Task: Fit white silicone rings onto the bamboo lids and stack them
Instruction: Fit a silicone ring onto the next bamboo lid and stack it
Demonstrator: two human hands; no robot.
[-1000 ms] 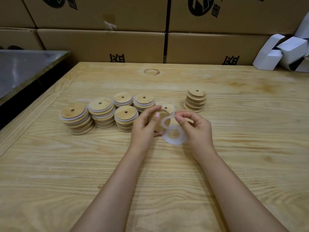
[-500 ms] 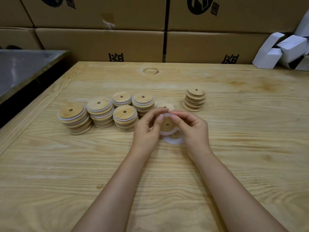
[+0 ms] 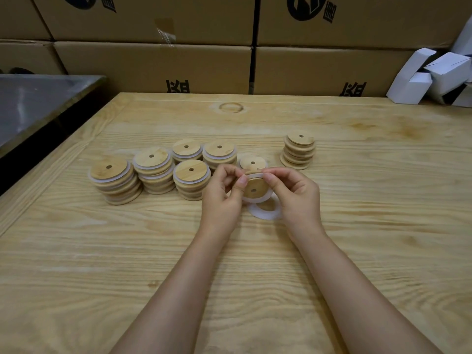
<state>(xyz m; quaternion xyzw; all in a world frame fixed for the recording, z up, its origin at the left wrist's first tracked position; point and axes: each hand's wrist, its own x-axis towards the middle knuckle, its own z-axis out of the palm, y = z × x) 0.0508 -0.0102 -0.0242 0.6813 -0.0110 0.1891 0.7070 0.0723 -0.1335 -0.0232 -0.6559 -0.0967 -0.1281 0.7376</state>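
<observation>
A white silicone ring point(image 3: 257, 200) is being stretched round a bamboo lid point(image 3: 255, 187), which is being held tilted above the table point(image 3: 255, 277), just left of and nearer than the stack of bare lids point(image 3: 298, 150). Lid and ring are being pinched at the top edge by the curled fingers of the left hand point(image 3: 222, 192) and the right hand point(image 3: 297, 194). The fitting step is judged to be in hand, with the ring apparently only partly seated. Loose rings point(image 3: 264, 213) are lying nearer still. Next, the ring is needing to be worked round evenly, and the lid set on a ringed stack point(image 3: 153, 169) left of the bare stack.
</observation>
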